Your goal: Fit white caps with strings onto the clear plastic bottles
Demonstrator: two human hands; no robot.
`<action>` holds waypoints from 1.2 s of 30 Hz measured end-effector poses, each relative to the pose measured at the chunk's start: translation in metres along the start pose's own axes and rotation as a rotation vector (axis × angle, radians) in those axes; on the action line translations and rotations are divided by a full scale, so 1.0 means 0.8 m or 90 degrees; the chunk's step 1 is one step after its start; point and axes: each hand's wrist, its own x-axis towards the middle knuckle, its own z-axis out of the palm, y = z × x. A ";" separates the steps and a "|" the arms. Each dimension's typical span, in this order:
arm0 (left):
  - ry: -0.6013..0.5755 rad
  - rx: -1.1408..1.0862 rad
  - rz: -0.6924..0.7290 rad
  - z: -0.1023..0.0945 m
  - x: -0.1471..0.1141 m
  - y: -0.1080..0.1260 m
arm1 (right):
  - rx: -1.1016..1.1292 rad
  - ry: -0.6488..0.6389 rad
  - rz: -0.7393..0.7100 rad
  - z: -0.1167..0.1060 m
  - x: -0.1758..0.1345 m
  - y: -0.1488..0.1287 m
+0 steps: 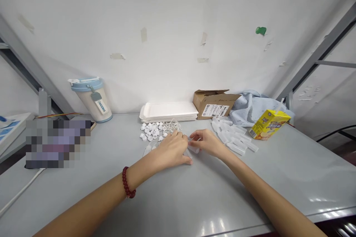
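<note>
White wall stands behind a grey desk (178, 192). Both arms reach forward, and the hands meet near the middle of the desk, closer to its back edge. The left hand (171, 151) lies palm down with its fingers curled, and a red bead bracelet (127, 183) sits on that wrist. The right hand (207, 143) pinches a small clear tube (193, 149) between the two hands. White caps (151, 130) lie just behind the left hand. More clear tubes (235, 137) lie beside the right hand, near a yellow juice box (269, 123).
</note>
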 end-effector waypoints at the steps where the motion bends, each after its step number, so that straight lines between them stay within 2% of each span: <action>1: -0.003 -0.001 -0.001 0.000 0.000 0.000 | -0.013 -0.007 -0.004 -0.001 -0.002 -0.002; 6: 0.001 -0.018 0.004 0.000 -0.001 0.000 | -0.029 -0.052 -0.011 -0.007 -0.008 -0.008; 13: -0.020 -0.038 0.026 -0.001 -0.002 -0.005 | 0.072 -0.163 0.030 -0.026 -0.009 -0.007; 20: -0.017 -0.042 0.039 0.005 0.000 -0.010 | -0.054 -0.254 -0.006 -0.034 -0.012 -0.004; 36: 0.005 -0.033 0.051 0.010 0.002 -0.014 | -0.134 -0.209 -0.067 -0.023 -0.009 0.001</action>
